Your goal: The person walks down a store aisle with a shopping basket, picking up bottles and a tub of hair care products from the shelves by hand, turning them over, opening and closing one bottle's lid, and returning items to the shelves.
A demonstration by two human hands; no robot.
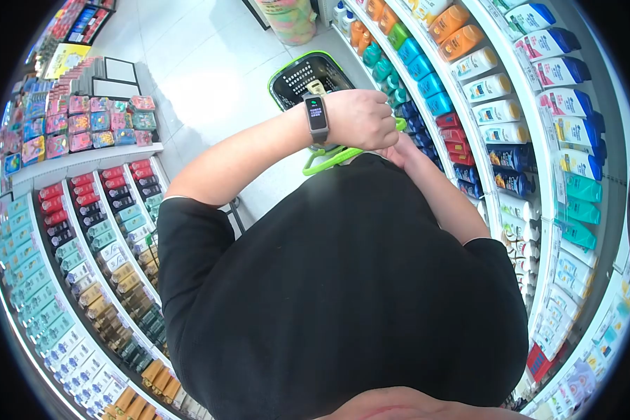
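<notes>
My left hand point(360, 119) is closed with its knuckles up, and a dark smartwatch point(316, 117) with a lit screen sits on that wrist. My right hand point(403, 150) is just below and to the right, close against the left one. Its fingers look drawn together and are partly covered. What either hand holds is hidden. A green handle point(332, 161) runs beneath the hands, with another green bit showing beside the left knuckles. Beyond them is a black shopping basket point(304, 73) with a green rim, and a pale item point(316, 87) shows in it.
On the right, curved shelves hold shampoo bottles point(563, 77), orange bottles point(462, 42) and teal bottles point(582, 199). Shelves on the left carry boxed tubes point(52, 203) and colourful packs point(77, 126). A pale tiled floor point(210, 84) lies between. A large patterned bin point(287, 21) stands ahead.
</notes>
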